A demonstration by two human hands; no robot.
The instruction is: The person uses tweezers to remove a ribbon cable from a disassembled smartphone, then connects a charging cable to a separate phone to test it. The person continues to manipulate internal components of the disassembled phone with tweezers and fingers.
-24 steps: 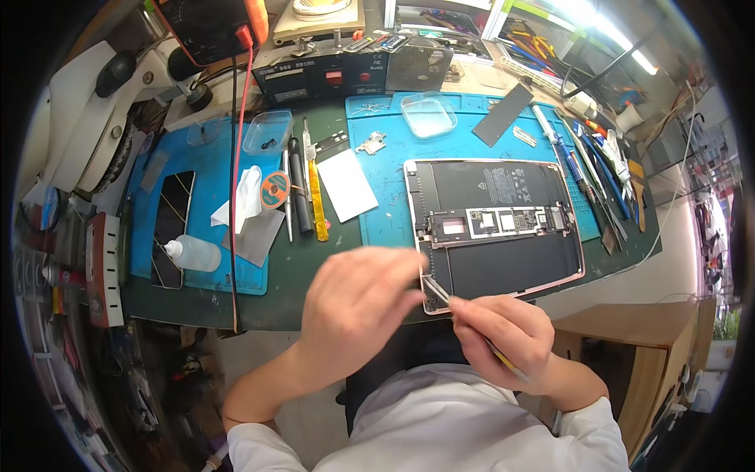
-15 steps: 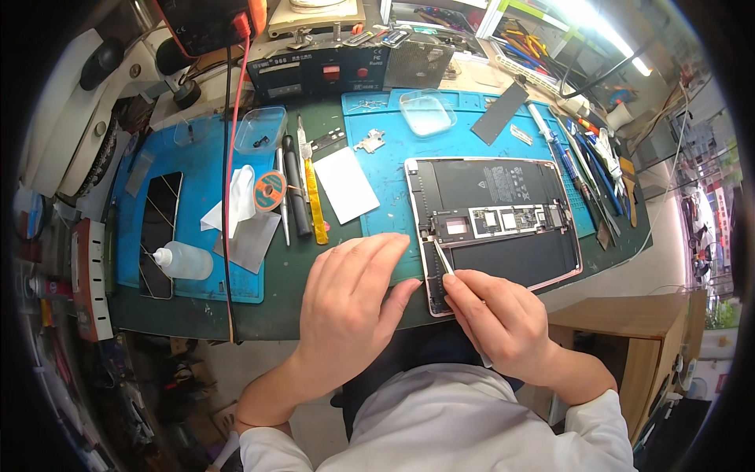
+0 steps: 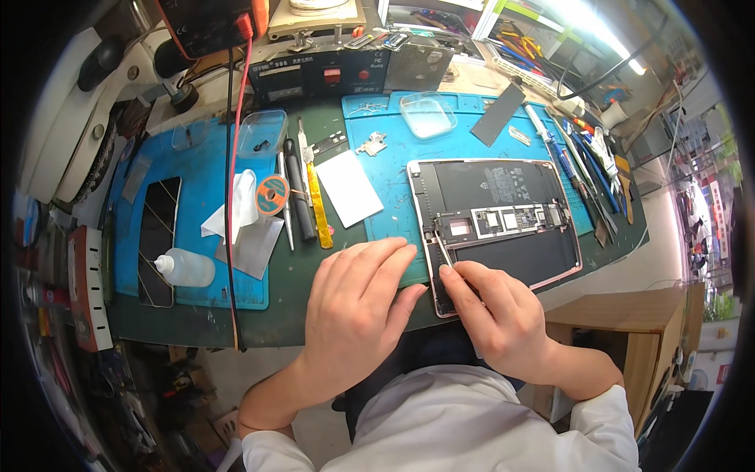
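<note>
1. The left hand (image 3: 355,303) is held palm down, just beside the near left corner of the opened tablet (image 3: 515,256). Its fingers are softly bent and released, with the thumb standing apart from them.
2. The left forearm (image 3: 271,393) comes from the lower left, with the elbow bent outward.
3. The right hand (image 3: 502,315) is over the near edge of the tablet. Its thumb and forefinger are grasping thin metal tweezers (image 3: 445,255), and the other fingers are curled behind.
4. The tip of the tweezers points away from the person, over the tablet's left inner side. I cannot tell whether it touches a part.
5. The tablet lies on the right blue mat (image 3: 385,208), its near side close to the table's front edge.
6. On this same mat, beyond the tablet, is a shallow clear plastic box (image 3: 429,118); its whitish content is not clear enough to name.
7. On the left blue mat (image 3: 200,161), another clear plastic box (image 3: 275,126) contains small dark pieces (image 3: 262,145).
8. Nearer to the person is a translucent squeeze bottle (image 3: 191,271), its nozzle toward the left; I cannot tell what is inside.
</note>
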